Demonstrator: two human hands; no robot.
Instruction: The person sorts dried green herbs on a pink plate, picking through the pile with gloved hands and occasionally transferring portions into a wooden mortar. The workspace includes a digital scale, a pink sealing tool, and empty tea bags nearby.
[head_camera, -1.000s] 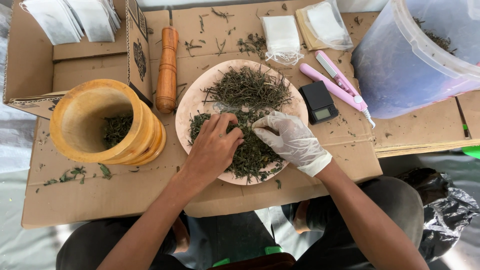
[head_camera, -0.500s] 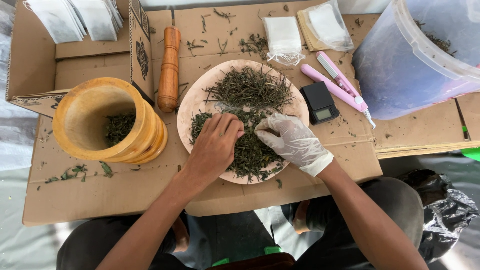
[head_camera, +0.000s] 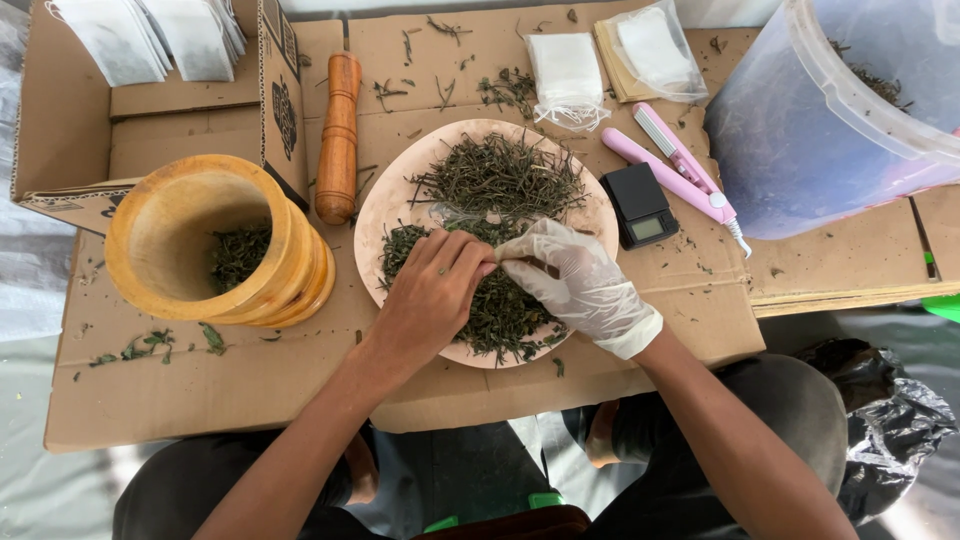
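Dried herbs (head_camera: 500, 180) heaped on round plate (head_camera: 395, 190), centre frame. Left hand (head_camera: 432, 295) bare, right hand (head_camera: 575, 280) gloved, fingers pinched shut on herb strands mid-plate. Mortar (head_camera: 215, 245) left, scale (head_camera: 640, 205) right. Risk: strands spilling over plate rim onto cardboard.

The right hand (head_camera: 580, 285) wears a thin white glove (wrinkled, cuff rolled at the wrist). The left hand (head_camera: 432, 300) is bare. Both forearms are sleeveless, with dark trousers at the frame's bottom.

herbs (head_camera: 500, 180) dark green | plate (head_camera: 385, 205) tan | glove (head_camera: 580, 285) white | sealer (head_camera: 675, 165) pink
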